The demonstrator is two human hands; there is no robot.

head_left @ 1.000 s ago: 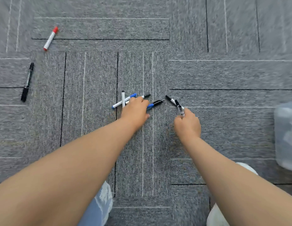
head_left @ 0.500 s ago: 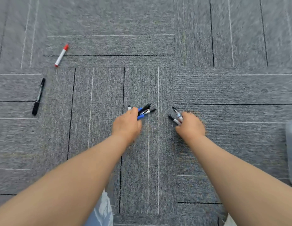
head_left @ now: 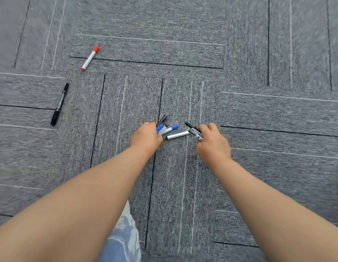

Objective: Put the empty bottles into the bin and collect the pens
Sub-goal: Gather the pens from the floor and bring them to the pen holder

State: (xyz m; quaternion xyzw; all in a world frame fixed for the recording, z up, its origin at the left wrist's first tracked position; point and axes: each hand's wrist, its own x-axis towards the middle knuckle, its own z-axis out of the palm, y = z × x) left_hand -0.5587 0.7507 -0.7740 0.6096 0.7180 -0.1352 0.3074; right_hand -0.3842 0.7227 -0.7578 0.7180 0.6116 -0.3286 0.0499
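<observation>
Head camera: left hand [head_left: 146,138] grips a bunch of blue-capped and black plastic pens [head_left: 165,127], right hand [head_left: 211,142] grips black pens [head_left: 192,128] just beside, likely to join them; red-capped white marker [head_left: 89,58] lies far left.

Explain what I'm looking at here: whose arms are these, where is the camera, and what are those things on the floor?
There is no machine here. A person works with bare hands, and the single camera sits on their head, looking forward and down, so both forearms reach in from the bottom edge. The surface is a grey carpet-tile floor. The left hand grips a bundle of pens, some blue-capped, some black. The right hand grips a few black pens. A white pen lies between the two hands; whether either holds it is unclear. Two more lie apart on the carpet to the left: a red-capped marker and a black marker. No bottle or bin shows in this picture.
</observation>
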